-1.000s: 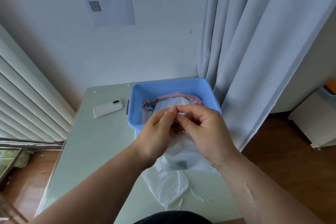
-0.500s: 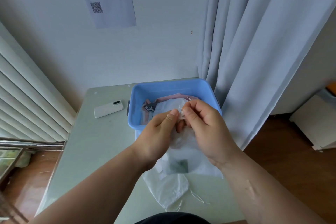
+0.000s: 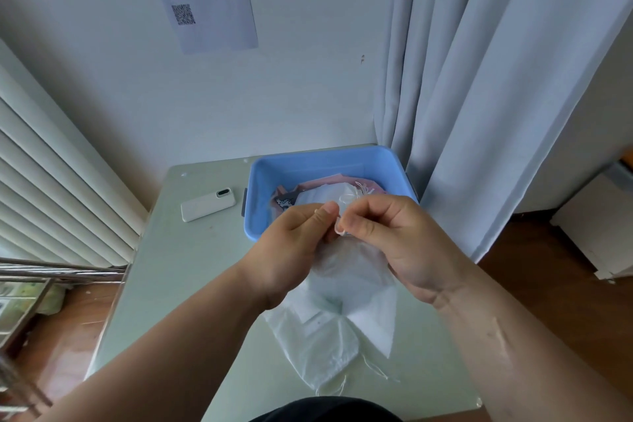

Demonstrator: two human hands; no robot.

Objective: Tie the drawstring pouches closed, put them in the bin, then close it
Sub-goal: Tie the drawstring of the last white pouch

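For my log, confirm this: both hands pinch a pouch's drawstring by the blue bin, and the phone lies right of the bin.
One error: the head view shows the phone left of the blue bin, not right. The left hand and right hand do pinch the drawstring of the pouch by it.

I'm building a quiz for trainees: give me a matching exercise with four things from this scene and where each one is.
Things: 1 white phone; 2 blue bin; 3 held pouch; 4 paper sheet.
Places: a on the wall; b on the table, left of the bin; c at the table's far end, beside the curtain; d pinched between the left hand and right hand.
Pairs: 1-b, 2-c, 3-d, 4-a.
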